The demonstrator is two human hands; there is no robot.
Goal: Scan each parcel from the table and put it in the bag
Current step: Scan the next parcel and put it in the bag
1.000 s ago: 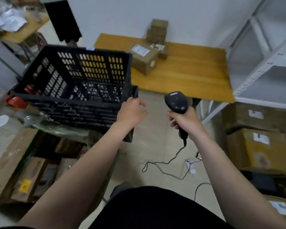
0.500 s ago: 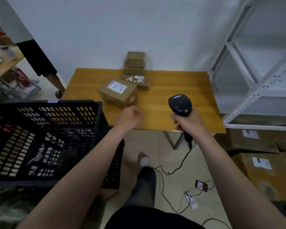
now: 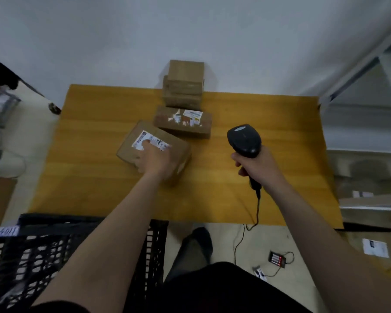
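Parcels lie on the yellow wooden desk (image 3: 88,177). The nearest parcel (image 3: 130,152) sits left of centre, turned at an angle, with a white label (image 3: 154,140) on top. The second parcel (image 3: 167,120), patched with torn stickers, is just beyond it, and a stack of plain boxes (image 3: 184,84) stands at the far edge against the wall. Of the 2 hands, the left hand (image 3: 155,158) rests on top of the nearest parcel with a finger over the label; blur hides whether it grips. The right hand (image 3: 256,164) is wrapped around the handle of a black scanner (image 3: 244,140), held over the desk's right half, with its cable (image 3: 257,208) trailing to the floor. A black crate (image 3: 32,249) stands near left.
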